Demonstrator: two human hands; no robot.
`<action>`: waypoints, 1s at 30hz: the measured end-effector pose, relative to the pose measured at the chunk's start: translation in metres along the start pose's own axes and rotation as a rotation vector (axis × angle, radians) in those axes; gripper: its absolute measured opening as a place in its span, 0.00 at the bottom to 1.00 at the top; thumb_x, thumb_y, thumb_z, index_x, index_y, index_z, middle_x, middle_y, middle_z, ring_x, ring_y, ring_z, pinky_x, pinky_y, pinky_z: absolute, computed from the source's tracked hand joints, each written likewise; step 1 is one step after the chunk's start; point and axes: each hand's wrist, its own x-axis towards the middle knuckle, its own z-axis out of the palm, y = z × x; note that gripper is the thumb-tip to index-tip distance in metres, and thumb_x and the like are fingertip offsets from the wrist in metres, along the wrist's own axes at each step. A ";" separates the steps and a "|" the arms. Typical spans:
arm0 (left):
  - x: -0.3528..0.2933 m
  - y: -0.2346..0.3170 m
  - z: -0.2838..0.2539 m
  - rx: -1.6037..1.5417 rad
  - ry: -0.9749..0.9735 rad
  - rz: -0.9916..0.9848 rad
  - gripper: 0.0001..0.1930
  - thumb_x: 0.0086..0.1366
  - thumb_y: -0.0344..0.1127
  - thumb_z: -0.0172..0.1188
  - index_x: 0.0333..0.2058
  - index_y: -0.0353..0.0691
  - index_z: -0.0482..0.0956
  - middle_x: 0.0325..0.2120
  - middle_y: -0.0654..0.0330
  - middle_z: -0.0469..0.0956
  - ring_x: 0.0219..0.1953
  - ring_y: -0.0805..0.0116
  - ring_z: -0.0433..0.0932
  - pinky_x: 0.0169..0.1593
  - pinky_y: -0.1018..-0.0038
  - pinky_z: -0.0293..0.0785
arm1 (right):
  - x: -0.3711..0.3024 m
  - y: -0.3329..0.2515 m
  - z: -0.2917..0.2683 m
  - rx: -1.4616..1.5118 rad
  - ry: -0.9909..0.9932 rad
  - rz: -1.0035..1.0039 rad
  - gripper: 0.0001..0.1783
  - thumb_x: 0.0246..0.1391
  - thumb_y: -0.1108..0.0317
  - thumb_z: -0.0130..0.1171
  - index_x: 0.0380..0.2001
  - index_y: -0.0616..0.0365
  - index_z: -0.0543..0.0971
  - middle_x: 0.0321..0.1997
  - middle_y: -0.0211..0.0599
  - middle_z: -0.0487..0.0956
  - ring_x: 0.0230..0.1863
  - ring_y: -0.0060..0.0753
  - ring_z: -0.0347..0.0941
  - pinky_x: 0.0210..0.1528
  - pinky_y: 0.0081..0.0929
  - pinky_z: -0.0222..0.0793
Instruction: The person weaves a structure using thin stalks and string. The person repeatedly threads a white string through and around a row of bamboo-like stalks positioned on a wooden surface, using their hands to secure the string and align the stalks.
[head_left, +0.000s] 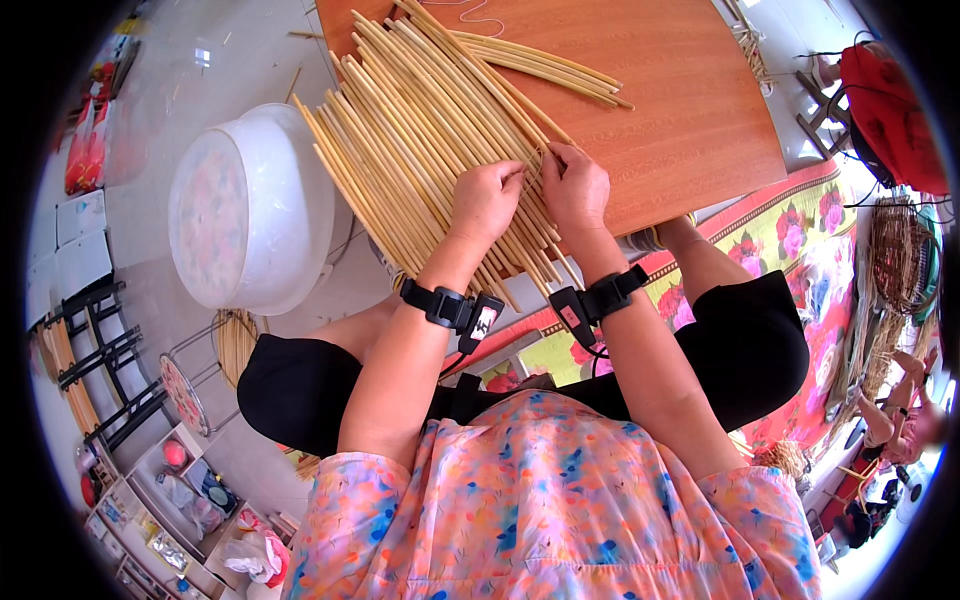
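A row of straw-coloured reed sticks, laid side by side like a mat, rests on the left part of the brown wooden table and hangs over its near edge. My left hand is above the sticks, thumb and forefinger pinched together. Close beside it, my right hand pinches at the row's right edge, near the outermost sticks. What is between the fingertips of either hand is too small to make out. Several loose sticks lie farther back to the right.
White string curls at the table's far edge. Left of the table stands a translucent white plastic tub. A round-topped stool and a bundle of sticks are lower left. Right are flowered matting, a wicker basket and another person.
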 end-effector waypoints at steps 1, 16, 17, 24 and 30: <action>0.000 0.000 0.000 0.001 0.000 0.001 0.11 0.60 0.36 0.59 0.38 0.39 0.84 0.29 0.48 0.81 0.32 0.52 0.81 0.39 0.67 0.77 | 0.000 0.000 0.000 0.003 -0.004 0.005 0.12 0.53 0.60 0.57 0.36 0.52 0.83 0.36 0.45 0.82 0.37 0.51 0.78 0.41 0.42 0.74; 0.005 0.008 0.007 0.087 0.044 -0.104 0.10 0.60 0.36 0.57 0.32 0.39 0.84 0.26 0.47 0.80 0.32 0.48 0.80 0.38 0.61 0.76 | -0.009 0.002 0.007 0.141 0.022 -0.031 0.10 0.50 0.64 0.61 0.35 0.54 0.84 0.35 0.44 0.81 0.36 0.49 0.78 0.40 0.39 0.74; 0.004 0.007 0.007 0.093 0.046 -0.101 0.10 0.60 0.37 0.57 0.32 0.39 0.84 0.26 0.47 0.80 0.32 0.48 0.80 0.38 0.62 0.76 | -0.009 0.003 0.006 0.129 0.031 -0.031 0.10 0.50 0.64 0.61 0.35 0.54 0.84 0.35 0.44 0.81 0.36 0.50 0.78 0.40 0.39 0.74; -0.004 0.005 0.003 0.044 0.095 -0.064 0.09 0.59 0.36 0.58 0.33 0.40 0.84 0.26 0.48 0.80 0.31 0.50 0.80 0.37 0.63 0.76 | -0.002 0.003 0.003 0.068 0.029 -0.039 0.10 0.52 0.62 0.60 0.34 0.53 0.83 0.35 0.44 0.81 0.36 0.50 0.78 0.39 0.40 0.74; -0.002 0.007 0.002 0.071 0.077 -0.047 0.09 0.59 0.36 0.58 0.33 0.40 0.84 0.26 0.48 0.80 0.31 0.50 0.80 0.37 0.64 0.77 | -0.003 0.002 0.004 0.046 0.011 -0.016 0.10 0.52 0.61 0.59 0.35 0.52 0.83 0.35 0.44 0.81 0.37 0.50 0.78 0.40 0.41 0.74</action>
